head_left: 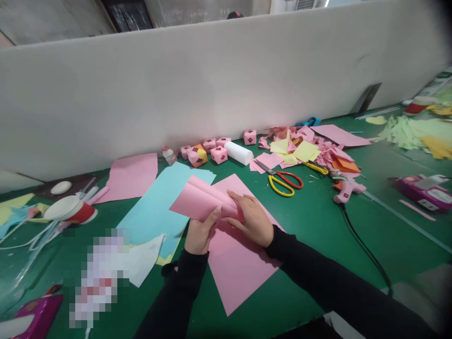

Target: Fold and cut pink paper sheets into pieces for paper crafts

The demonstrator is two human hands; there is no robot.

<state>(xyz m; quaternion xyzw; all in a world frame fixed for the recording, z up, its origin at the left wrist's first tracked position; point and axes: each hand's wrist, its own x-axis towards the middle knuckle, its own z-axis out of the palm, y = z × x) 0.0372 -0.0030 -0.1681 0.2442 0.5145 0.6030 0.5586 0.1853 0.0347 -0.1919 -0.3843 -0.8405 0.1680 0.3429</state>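
Observation:
Both hands grip one sheet of pink paper [194, 200], which is curled over into a loose fold or roll. My left hand [203, 233] pinches its lower edge, thumb on top. At the right end, my right hand [254, 219] wraps its fingers round the curled part. Below the hands a flat pink sheet [236, 278] lies slantwise on the green table [303, 292]. Light blue sheets [155, 202] lie to its left, partly under the held paper. Red and yellow scissors [282, 181] rest beyond my right hand.
Folded pink paper shapes [219, 154] and a white roll [239, 153] stand along the grey partition [212, 84]. Paper scraps [300, 146] are heaped behind the scissors. A pink glue gun [348, 188] with a black cord lies right; a paper cup [72, 210] is at left.

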